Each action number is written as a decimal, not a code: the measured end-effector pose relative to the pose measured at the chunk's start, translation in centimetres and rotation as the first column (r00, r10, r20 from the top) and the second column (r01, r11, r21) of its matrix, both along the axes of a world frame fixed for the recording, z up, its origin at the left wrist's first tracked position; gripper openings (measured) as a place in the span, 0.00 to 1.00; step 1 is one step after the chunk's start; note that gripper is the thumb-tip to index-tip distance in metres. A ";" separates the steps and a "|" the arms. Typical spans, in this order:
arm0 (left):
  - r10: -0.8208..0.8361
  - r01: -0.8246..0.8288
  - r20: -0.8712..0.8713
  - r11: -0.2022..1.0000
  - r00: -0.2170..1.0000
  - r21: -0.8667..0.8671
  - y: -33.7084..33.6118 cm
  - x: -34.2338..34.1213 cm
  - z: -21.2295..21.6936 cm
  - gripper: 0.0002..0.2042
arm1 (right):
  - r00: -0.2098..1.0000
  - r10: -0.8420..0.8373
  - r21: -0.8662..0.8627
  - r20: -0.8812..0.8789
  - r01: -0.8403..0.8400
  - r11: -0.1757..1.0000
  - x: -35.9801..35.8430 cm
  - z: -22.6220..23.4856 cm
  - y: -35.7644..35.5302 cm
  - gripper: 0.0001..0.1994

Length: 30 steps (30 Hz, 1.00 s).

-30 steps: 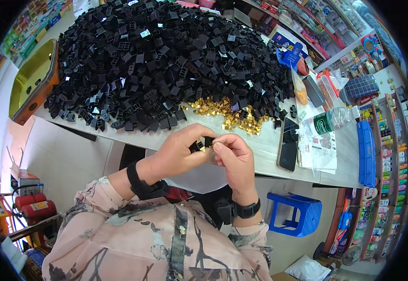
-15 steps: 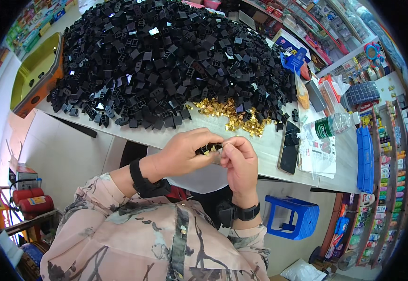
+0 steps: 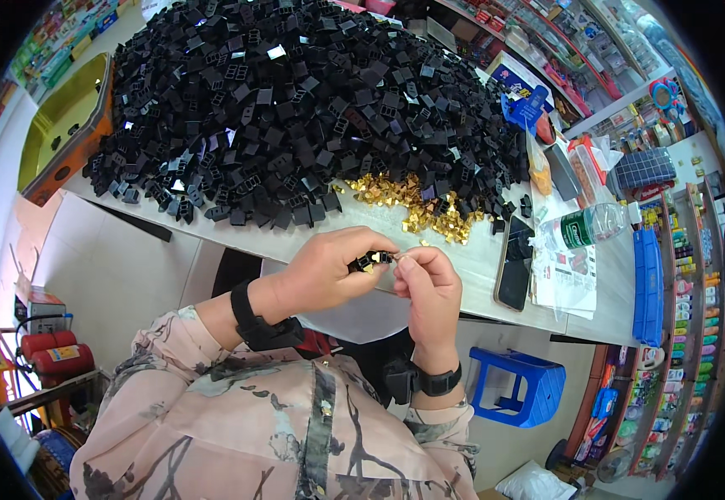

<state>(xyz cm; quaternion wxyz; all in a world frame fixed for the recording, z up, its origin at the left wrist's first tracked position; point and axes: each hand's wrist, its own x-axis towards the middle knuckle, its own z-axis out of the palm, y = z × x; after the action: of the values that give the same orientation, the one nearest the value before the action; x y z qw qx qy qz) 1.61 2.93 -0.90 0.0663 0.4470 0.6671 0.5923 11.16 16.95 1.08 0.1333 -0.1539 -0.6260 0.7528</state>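
My left hand [image 3: 329, 265] is closed around several small black plastic pieces [image 3: 362, 264], with bits of gold-coloured metal showing among them. Thumb and forefinger of my right hand [image 3: 431, 279] are pinched together right at the edge of those pieces; whatever sits between the fingertips is too small to make out. Beyond both hands lies a scatter of small gold metal pieces [image 3: 441, 218] on the table. A huge heap of black plastic pieces [image 3: 296, 117] rises behind it.
To the right lie a phone [image 3: 514, 265], papers [image 3: 566, 287] and a plastic bottle [image 3: 587, 225] on its side. An orange and yellow bin [image 3: 58, 137] stands left of the heap. Below the table's right side is a blue stool [image 3: 519, 387]. Stocked shelves [image 3: 670, 333] line the far right.
My right fingertips have drawn slightly right, away from the left hand, and more of the black pieces shows. The left hand stays nearly still.
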 end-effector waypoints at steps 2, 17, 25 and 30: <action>0.009 -0.009 -0.020 1.000 1.000 -0.003 -0.1 0.0 0.0 0.12 | 1.000 0.008 0.035 0.007 -0.008 0.999 0.2 -0.3 0.3 0.04; 0.051 -0.071 -0.221 0.994 0.974 -0.082 0.3 0.5 -0.4 0.14 | 0.976 0.148 0.262 0.158 -0.186 0.947 0.5 -0.5 2.0 0.06; -0.051 0.050 -0.064 0.998 0.997 -0.026 -0.8 1.2 -0.2 0.13 | 0.953 0.284 0.044 0.109 -0.290 0.956 0.1 0.3 2.3 0.05; -0.222 0.238 0.087 0.925 0.971 -0.297 -2.3 3.4 -2.2 0.13 | 0.986 0.095 0.122 0.137 -0.112 0.986 -0.7 -0.3 1.7 0.05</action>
<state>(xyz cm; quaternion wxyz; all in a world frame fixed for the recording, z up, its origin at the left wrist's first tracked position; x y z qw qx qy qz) 5.05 0.64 -3.12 0.2208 0.4909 0.6916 0.4816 10.49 18.65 0.81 0.0625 -0.1612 -0.6878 0.7050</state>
